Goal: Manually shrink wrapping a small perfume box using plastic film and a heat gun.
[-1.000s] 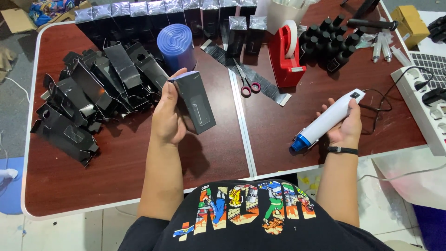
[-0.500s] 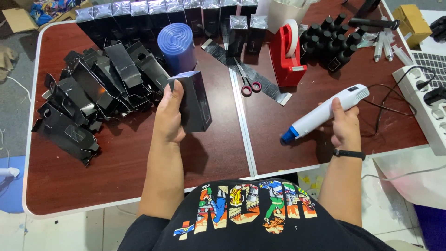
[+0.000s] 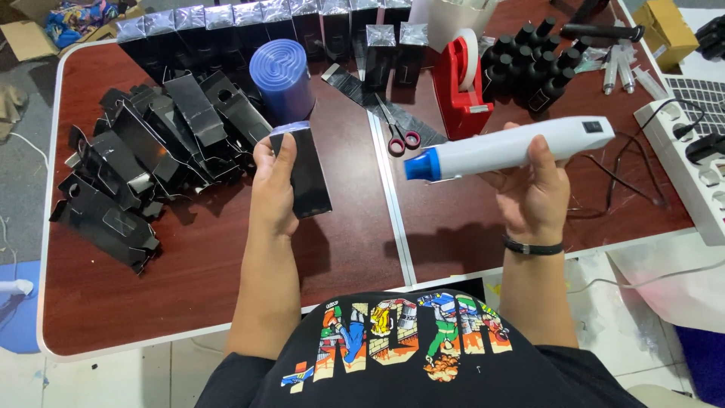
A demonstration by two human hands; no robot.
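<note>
I've got the black box [image 3: 306, 172] upright in my left hand [image 3: 273, 195], grip clamped around its left edge and back, thumb on the front face. It's above the counter [image 3: 226, 264], left of the centre seam. My right hand [image 3: 532, 193] has its grip wrapped around the white heat gun [image 3: 506, 147], held level off the counter, blue nozzle aimed at 9 o'clock toward the box, clear gap between them. Cord trails off at 3 o'clock to the white power strip [image 3: 683, 162].

Around the box: blue film roll [image 3: 282, 79] standing just at 12 o'clock, nearly touching the box top. Heap of flat black cartons [image 3: 143, 159] at 9–10 o'clock. Row of wrapped black boxes [image 3: 249, 26] along the far edge at 12.

Near the gun: red tape dispenser [image 3: 464, 87] at 12 o'clock, scissors [image 3: 396, 128] at 10, cluster of dark bottles [image 3: 532, 64] at 1.
</note>
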